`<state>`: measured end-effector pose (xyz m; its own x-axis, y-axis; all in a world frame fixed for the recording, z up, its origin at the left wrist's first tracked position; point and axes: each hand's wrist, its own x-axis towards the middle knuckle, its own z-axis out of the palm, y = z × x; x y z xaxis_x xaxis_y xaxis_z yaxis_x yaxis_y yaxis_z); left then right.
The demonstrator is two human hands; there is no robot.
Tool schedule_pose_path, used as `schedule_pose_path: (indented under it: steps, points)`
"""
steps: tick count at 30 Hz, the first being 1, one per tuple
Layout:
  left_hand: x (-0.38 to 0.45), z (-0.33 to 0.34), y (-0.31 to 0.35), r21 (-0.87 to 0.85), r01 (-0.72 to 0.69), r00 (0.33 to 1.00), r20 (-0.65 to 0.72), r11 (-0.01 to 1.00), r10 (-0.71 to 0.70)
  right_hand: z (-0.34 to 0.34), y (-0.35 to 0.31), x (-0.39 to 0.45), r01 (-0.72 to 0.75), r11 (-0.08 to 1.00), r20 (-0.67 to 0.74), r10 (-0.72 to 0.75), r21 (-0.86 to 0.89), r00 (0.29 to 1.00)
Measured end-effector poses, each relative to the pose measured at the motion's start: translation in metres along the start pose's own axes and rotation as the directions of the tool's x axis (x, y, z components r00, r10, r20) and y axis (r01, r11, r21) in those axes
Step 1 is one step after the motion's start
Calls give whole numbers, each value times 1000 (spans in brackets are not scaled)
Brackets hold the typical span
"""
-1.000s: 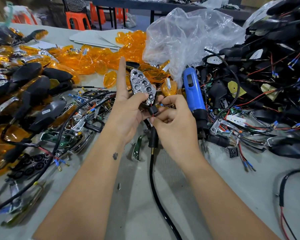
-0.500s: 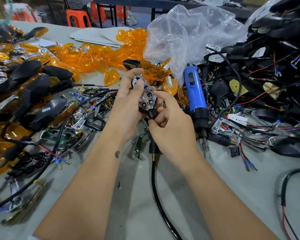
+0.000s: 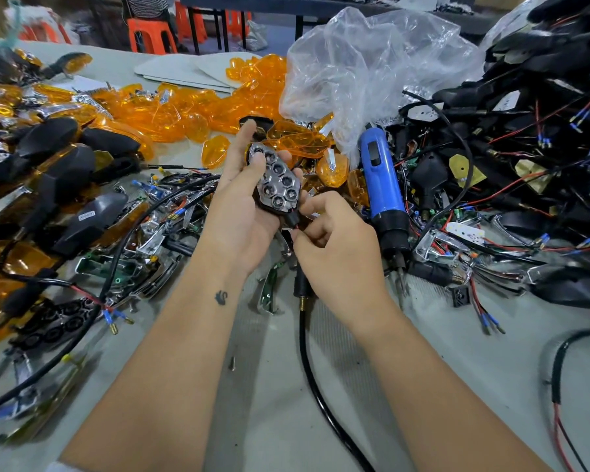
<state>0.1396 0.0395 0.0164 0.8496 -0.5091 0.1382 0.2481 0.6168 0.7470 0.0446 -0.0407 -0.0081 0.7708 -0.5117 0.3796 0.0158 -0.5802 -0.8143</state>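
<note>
The chrome reflector (image 3: 277, 185) sits seated in its black housing, cradled in the left hand (image 3: 244, 212) above the table (image 3: 440, 362) — the right hand (image 3: 334, 247) pinches the stub and wires below it. Judging by the amber lenses (image 3: 198, 114) and blue screwdriver (image 3: 382, 185) nearby, lens and screws remain.

Bright even light, soft shadows, sharp centre, wide-angle bending at edges.

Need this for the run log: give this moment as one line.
left hand: holds reflector housing | right hand: pinches wires at its base | blue screwdriver: lies untouched
</note>
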Motion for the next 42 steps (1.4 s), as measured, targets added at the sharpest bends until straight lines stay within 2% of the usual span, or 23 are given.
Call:
schedule_pose_path:
  steps: [7, 13, 18, 26, 31, 35, 42]
  points:
    - [-1, 2, 2, -56, 36, 999, 13, 998, -36, -1, -3, -1, -63, 998, -32, 62, -20, 998]
    - [-4, -1, 6, -91, 42, 987, 156, 995, -28, -3, -9, -2, -72, 997, -73, 69, -37, 995]
    - [-3, -4, 10, -82, 70, 967, 252, 994, -47, -6, -12, 0, -138, 983, -47, 145, 124, 988]
    - [0, -5, 7, -21, 54, 969, 242, 998, -47, -10, -15, 4, -295, 848, 51, 305, 440, 951]
    - [3, -6, 4, -16, 71, 968, 241, 997, -65, -12, -12, 5, -298, 826, -10, 345, 478, 939]
    - [4, -9, 2, 91, 55, 971, 226, 994, -74, -13, -10, 7, -269, 831, -83, 350, 488, 933]
    - [6, -22, 6, 86, 115, 916, 375, 990, -139, -17, -4, 12, -259, 814, -115, 367, 519, 923]
